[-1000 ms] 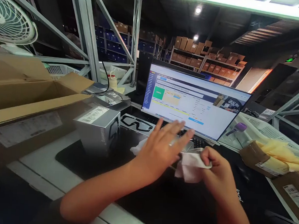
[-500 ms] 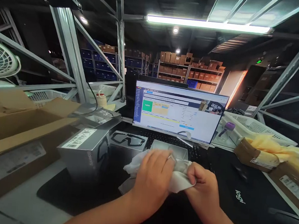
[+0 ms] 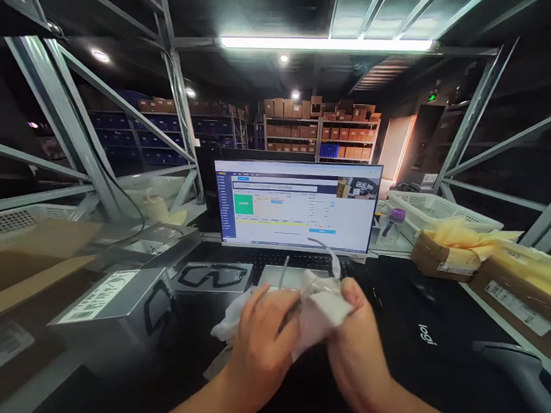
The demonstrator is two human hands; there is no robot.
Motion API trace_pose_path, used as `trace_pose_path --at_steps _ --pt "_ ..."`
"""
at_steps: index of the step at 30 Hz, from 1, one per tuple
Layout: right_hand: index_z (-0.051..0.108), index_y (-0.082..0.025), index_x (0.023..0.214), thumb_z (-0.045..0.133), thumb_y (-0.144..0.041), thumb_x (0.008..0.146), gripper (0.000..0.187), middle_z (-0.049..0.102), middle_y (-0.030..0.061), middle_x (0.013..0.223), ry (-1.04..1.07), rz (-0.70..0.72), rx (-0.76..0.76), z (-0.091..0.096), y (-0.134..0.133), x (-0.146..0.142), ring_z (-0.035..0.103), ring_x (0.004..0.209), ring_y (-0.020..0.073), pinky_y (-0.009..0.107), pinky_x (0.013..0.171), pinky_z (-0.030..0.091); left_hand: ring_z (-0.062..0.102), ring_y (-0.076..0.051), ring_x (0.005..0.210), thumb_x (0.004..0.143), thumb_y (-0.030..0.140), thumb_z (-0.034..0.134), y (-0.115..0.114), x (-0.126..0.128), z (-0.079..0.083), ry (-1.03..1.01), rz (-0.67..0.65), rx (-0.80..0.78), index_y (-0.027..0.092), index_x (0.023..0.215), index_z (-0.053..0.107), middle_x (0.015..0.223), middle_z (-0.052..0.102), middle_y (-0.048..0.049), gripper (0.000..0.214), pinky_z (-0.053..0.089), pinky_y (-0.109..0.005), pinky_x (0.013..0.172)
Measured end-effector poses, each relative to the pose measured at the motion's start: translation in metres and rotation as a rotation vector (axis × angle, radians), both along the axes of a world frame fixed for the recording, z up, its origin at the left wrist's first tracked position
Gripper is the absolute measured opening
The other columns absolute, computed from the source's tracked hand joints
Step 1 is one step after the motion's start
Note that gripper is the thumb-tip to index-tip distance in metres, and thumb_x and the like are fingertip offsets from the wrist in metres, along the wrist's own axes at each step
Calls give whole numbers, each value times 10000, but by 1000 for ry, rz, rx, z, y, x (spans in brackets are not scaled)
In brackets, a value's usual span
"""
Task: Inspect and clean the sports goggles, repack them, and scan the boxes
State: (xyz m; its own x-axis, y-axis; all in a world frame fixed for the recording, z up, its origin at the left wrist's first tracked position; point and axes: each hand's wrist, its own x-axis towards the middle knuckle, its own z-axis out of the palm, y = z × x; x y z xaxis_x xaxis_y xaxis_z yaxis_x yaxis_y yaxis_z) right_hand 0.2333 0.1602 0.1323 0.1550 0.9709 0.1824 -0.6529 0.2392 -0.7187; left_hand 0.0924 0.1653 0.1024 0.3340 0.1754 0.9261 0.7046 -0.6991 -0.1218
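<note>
Hands are gripping a white cloth point(image 3: 320, 310): left hand point(image 3: 261, 337) and right hand point(image 3: 355, 344) both curling fingers closed around it, above the black mat point(image 3: 426, 343).

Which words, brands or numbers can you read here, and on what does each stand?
"logi": on the black desk mat.
Monitor text: too small to read.
Grey box label: blurred.
Brown parcel labels: too small.
Flat goggle box lettering: blurred.

Dim warehouse, glaring ceiling tube light point(image 3: 324, 44), bright monitor point(image 3: 297, 203), warped blurry edges.
</note>
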Motion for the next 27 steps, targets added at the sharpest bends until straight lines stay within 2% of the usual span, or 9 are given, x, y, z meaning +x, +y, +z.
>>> trace_pose_path --at_steps 4,8,11,14,17,19,21,24,27 --pt "297 -219 699 847 -186 575 565 401 -67 653 23 83 -29 -3 -4 -10 325 601 97 196 516 309 689 -222 979 870 58 593 -2 2 -2 -16 -11 22 129 1003 671 951 750 -98 170 390 -482 1114" --pt "300 -210 661 892 -265 515 612 413 -63 628 41 154 -106 7 14 9 356 602 96 208 561 348 703 -179 958 884 26 562 -1 0 5 22 -34 51 177 929 660 940 776 -31 186 317 -439 1162" --pt "307 -216 638 885 -377 531 609 403 -56 618 -75 185 -85 12 34 26 351 592 104 227 561 346 706 -169 956 884 31 559 4 -4 11 57 -23 37 196 923 654 932 778 0 194 281 -431 1185" --pt "291 -222 604 788 -331 608 509 319 -67 570 -523 112 60 15 50 51 262 554 96 224 516 246 695 -185 993 857 54 596 10 -11 15 106 -8 -51 214 914 644 936 765 21 177 252 -455 1203" --pt "320 -209 586 677 -173 635 362 341 -57 556 -947 -128 191 22 52 87 260 572 107 235 522 172 664 -189 1068 814 3 604 15 -19 20 176 -1 -140 229 891 630 959 755 47 240 254 -455 1210" --pt "346 -205 608 653 -124 656 321 397 -51 572 -1138 -275 300 27 45 105 293 588 117 239 534 191 647 -185 1094 808 -17 596 16 -22 24 217 -3 -150 233 896 632 984 753 56 267 259 -449 1213" --pt "401 -207 645 666 -107 684 285 456 -43 610 -1319 -355 482 31 35 111 363 625 135 238 564 254 639 -178 1097 836 2 589 14 -23 27 274 -15 -140 228 895 638 999 749 54 239 249 -441 1224" --pt "494 -213 732 641 -30 698 238 550 -18 721 -1469 -276 703 30 20 97 486 774 174 249 703 366 632 -162 1106 908 52 572 9 -21 29 394 -43 -102 214 913 654 989 742 34 181 232 -419 1244" --pt "532 -216 797 568 30 714 262 595 -25 766 -1528 -9 771 27 14 77 534 779 155 241 733 392 627 -159 1116 947 86 555 3 -20 30 474 -70 -45 193 943 667 974 738 12 156 223 -408 1256"
